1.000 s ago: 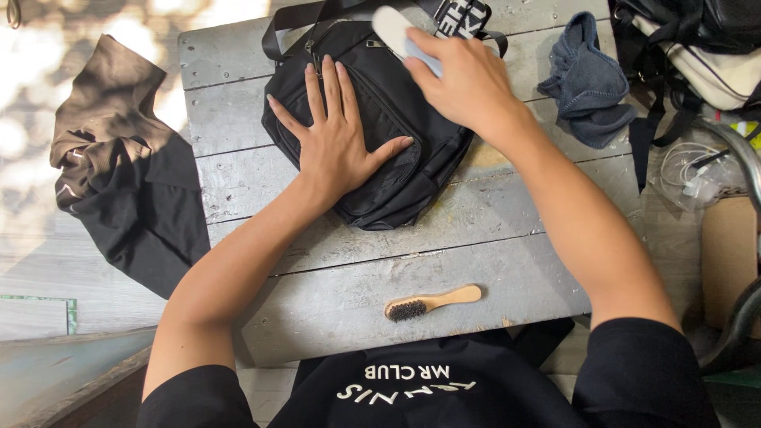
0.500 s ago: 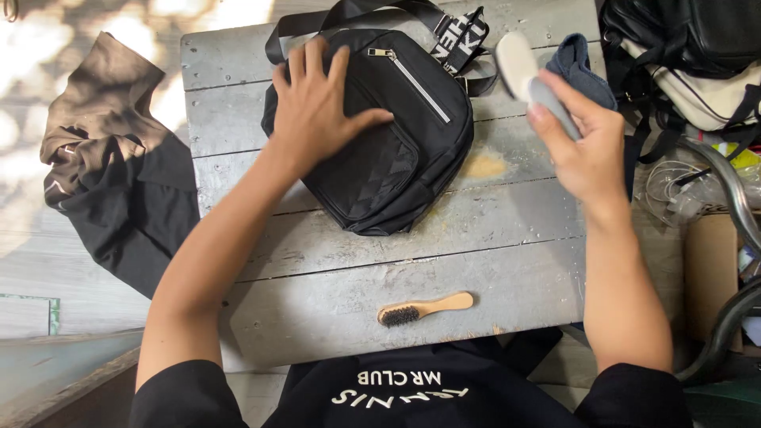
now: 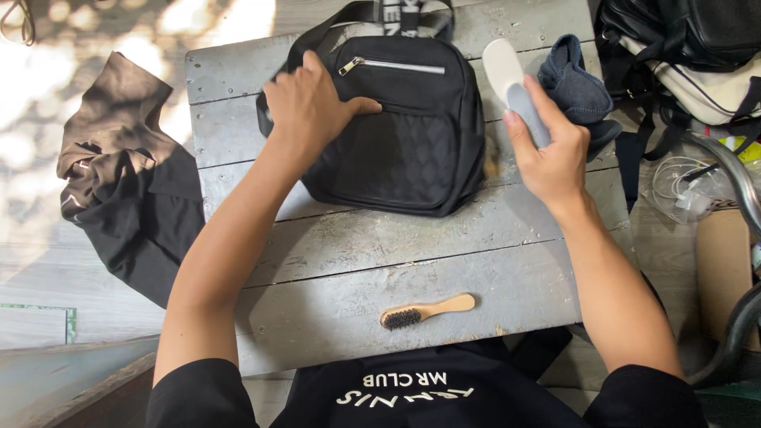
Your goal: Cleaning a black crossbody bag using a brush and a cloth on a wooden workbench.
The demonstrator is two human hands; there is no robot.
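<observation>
A small black backpack lies flat on a worn grey wooden table, its silver zip facing up. My left hand grips the bag's upper left corner. To the right of the bag, my right hand holds a white and grey oval brush upright, clear of the bag. A small wooden-handled brush with dark bristles rests near the table's front edge.
A folded blue cloth sits at the table's back right corner. A dark brown and black garment hangs off the left side. Black and white bags, cables and a cardboard box crowd the right.
My right hand lifted the oval brush off the bag and drew it to the right. My left hand turned the bag so that it lies square on the table.
</observation>
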